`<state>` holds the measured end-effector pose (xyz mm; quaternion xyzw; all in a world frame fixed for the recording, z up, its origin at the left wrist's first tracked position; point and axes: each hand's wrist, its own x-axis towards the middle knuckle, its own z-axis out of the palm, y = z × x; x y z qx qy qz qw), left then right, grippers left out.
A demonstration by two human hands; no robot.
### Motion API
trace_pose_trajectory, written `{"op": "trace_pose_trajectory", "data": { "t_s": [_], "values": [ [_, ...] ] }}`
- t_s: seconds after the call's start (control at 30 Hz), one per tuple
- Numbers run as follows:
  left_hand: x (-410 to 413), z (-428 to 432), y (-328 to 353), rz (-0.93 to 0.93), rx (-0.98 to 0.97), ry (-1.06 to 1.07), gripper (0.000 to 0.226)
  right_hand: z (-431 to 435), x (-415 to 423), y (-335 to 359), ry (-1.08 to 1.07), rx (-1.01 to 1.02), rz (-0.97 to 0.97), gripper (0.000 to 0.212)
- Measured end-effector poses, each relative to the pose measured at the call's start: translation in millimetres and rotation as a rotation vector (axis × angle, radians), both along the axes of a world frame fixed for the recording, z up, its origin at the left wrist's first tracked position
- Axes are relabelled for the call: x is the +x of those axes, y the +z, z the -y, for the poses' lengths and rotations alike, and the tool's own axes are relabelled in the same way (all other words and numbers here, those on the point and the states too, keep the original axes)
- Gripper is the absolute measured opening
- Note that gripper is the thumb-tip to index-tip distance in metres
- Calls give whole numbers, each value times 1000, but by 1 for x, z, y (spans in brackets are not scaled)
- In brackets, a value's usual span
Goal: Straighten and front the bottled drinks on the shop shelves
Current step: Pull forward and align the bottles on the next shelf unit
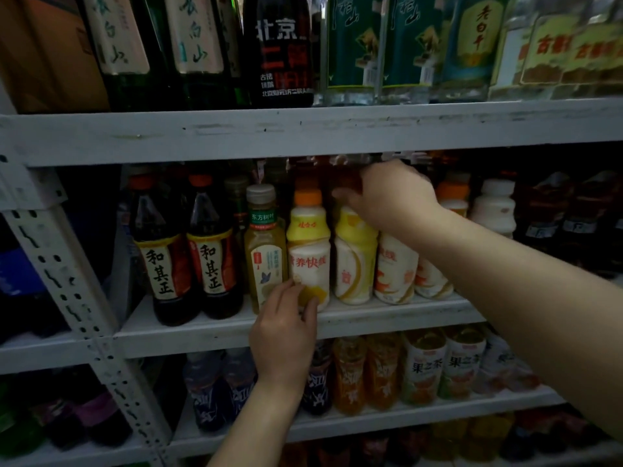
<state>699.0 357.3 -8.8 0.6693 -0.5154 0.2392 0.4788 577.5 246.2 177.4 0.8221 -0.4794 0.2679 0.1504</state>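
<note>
On the middle shelf (pixel 387 316) stands a row of yellow-and-white milk drink bottles with orange caps. My left hand (pixel 286 328) grips the base of the leftmost one (pixel 308 244), whose label faces forward. My right hand (pixel 391 197) reaches over the top of the second milk bottle (pixel 354 257), fingers curled around its cap or a darker bottle just behind; which one I cannot tell. More milk bottles (pixel 394 271) stand to the right, partly hidden by my right forearm.
Left of the milk drinks stand a yellow tea bottle (pixel 264 251) and two dark herbal tea bottles (pixel 161 251). Glass liquor bottles (pixel 279 52) fill the upper shelf. Juice bottles (pixel 424 365) line the lower shelf. A perforated metal upright (pixel 67 291) runs at the left.
</note>
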Motion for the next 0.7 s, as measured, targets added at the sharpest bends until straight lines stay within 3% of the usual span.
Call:
{"op": "trace_pose_trajectory", "data": {
  "t_s": [0.17,0.4,0.57,0.63,0.7],
  "values": [
    [-3,2,0,-10,-15,6,35,5,-2,14,220,190,-40,33],
    [-7,3,-2,-38,-29,11,34,6,-15,22,389,301,-65,31],
    [-13,4,2,-82,-14,7,36,4,-20,21,438,291,-115,35],
    [-17,5,4,-106,-6,6,36,3,-27,18,455,267,-40,33],
    [-20,5,5,-140,8,9,36,4,-37,12,411,111,121,30]
  ]
}}
